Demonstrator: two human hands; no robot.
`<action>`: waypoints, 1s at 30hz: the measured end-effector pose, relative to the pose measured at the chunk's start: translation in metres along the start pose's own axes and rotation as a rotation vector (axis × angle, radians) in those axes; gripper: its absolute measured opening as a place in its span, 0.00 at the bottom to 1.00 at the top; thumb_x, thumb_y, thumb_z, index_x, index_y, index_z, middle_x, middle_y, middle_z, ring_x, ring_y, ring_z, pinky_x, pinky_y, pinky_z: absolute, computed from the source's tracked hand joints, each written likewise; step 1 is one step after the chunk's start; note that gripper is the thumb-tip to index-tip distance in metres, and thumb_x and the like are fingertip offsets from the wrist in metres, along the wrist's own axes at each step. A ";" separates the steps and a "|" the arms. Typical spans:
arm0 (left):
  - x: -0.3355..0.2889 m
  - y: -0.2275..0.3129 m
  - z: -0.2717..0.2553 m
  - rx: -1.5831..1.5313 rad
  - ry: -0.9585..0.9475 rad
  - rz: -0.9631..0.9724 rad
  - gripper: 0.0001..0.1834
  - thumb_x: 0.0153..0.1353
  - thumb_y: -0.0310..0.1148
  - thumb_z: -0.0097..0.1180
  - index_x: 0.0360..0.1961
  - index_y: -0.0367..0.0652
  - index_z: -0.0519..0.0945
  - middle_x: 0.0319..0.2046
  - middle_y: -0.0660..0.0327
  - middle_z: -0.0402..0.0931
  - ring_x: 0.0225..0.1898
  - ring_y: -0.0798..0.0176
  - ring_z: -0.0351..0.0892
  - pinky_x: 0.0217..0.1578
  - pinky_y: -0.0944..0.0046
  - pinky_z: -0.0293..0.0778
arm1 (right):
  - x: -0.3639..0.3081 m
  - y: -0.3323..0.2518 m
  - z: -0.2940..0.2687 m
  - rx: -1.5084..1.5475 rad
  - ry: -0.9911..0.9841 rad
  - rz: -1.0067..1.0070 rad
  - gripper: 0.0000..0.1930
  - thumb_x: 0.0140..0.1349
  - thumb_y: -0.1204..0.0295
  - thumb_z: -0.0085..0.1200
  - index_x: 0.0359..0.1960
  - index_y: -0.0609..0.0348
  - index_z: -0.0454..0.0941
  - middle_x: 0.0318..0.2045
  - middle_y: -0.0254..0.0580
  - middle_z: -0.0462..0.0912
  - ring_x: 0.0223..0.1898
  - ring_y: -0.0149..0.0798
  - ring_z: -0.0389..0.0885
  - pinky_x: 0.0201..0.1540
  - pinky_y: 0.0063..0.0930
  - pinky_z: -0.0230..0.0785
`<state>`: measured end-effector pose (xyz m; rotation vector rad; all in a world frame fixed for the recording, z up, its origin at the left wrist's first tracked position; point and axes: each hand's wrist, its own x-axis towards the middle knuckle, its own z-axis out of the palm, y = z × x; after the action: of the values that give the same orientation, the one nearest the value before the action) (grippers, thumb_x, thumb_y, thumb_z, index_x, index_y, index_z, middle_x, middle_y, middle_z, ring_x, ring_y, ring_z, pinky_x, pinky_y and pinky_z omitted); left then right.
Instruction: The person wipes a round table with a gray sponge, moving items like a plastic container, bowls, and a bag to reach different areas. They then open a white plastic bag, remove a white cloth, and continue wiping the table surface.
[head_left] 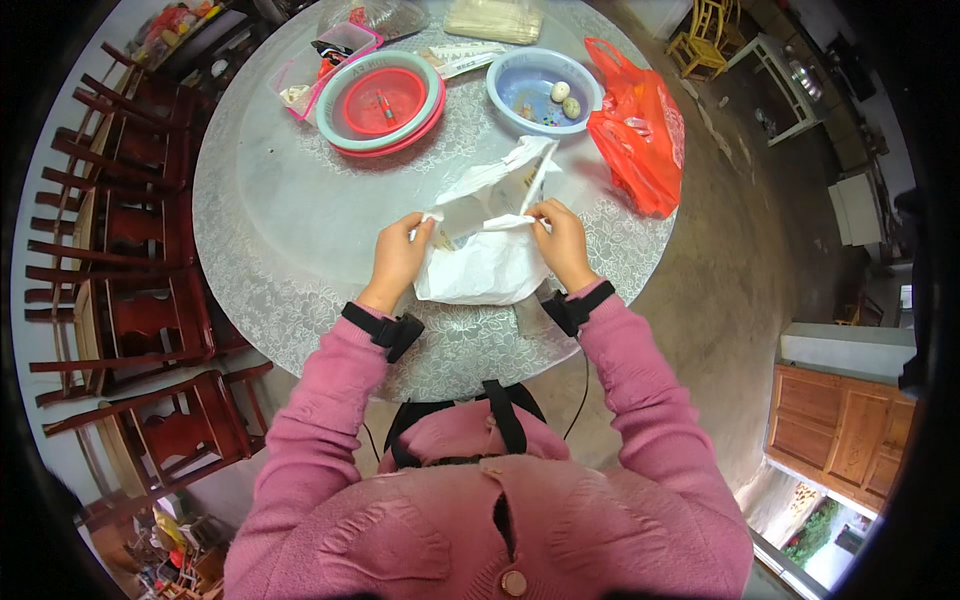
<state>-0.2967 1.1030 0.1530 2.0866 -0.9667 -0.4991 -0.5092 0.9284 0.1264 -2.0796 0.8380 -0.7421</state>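
Note:
Both my hands grip the rim of a white bag (484,270), its mouth spread toward the far side and its greyish inside partly showing. My left hand (398,258) pinches the rim's left edge between thumb and fingers. On the other side, my right hand (563,243) holds the rim the same way. The bag's near part rests on the round table (300,230), close to its front edge. What may lie deep inside the bag is hidden. Just beyond it stands a blue basin (515,75) with two eggs (565,99) and small bits in it.
Right of the basin slumps a red plastic bag (640,130). At the far left are stacked red and pale green basins (340,105) and a pink-rimmed box (295,75). A bundle of pale sticks (495,20) lies at the back. Wooden chairs (150,320) line the left wall.

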 end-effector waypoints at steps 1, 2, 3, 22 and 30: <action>-0.004 0.001 -0.008 -0.031 0.040 -0.018 0.16 0.69 0.39 0.58 0.47 0.37 0.85 0.37 0.43 0.85 0.39 0.43 0.86 0.40 0.53 0.77 | -0.005 0.000 -0.005 -0.019 0.021 -0.042 0.08 0.55 0.84 0.54 0.36 0.64 0.81 0.36 0.47 0.82 0.39 0.51 0.82 0.43 0.38 0.74; -0.007 0.002 -0.017 -0.052 0.058 -0.043 0.16 0.69 0.39 0.56 0.46 0.36 0.85 0.34 0.45 0.85 0.38 0.48 0.87 0.39 0.55 0.77 | -0.011 -0.001 -0.010 -0.033 0.022 -0.048 0.08 0.55 0.84 0.55 0.36 0.64 0.81 0.36 0.47 0.82 0.39 0.51 0.83 0.43 0.37 0.75; -0.011 0.003 -0.025 -0.056 0.075 -0.036 0.16 0.69 0.39 0.56 0.46 0.36 0.85 0.34 0.46 0.85 0.37 0.50 0.87 0.39 0.56 0.77 | -0.017 -0.004 -0.014 -0.040 0.025 -0.068 0.08 0.55 0.84 0.56 0.37 0.64 0.81 0.36 0.47 0.83 0.39 0.50 0.83 0.43 0.37 0.75; -0.074 -0.014 -0.114 0.060 0.386 0.253 0.10 0.68 0.32 0.57 0.42 0.35 0.83 0.37 0.49 0.83 0.39 0.48 0.84 0.39 0.56 0.77 | -0.051 -0.120 0.122 -0.233 -0.422 -0.219 0.23 0.68 0.62 0.58 0.62 0.54 0.76 0.47 0.46 0.85 0.53 0.48 0.77 0.57 0.46 0.63; -0.080 -0.035 -0.114 0.043 0.408 0.157 0.11 0.69 0.33 0.57 0.44 0.36 0.82 0.37 0.49 0.83 0.39 0.49 0.85 0.39 0.56 0.77 | -0.078 -0.089 0.131 -0.292 -0.777 -0.083 0.24 0.64 0.71 0.57 0.63 0.46 0.77 0.42 0.35 0.85 0.54 0.45 0.74 0.58 0.44 0.53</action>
<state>-0.2611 1.2344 0.1997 2.0214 -0.8908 0.0312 -0.4352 1.0875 0.1100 -2.3935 0.4287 0.1889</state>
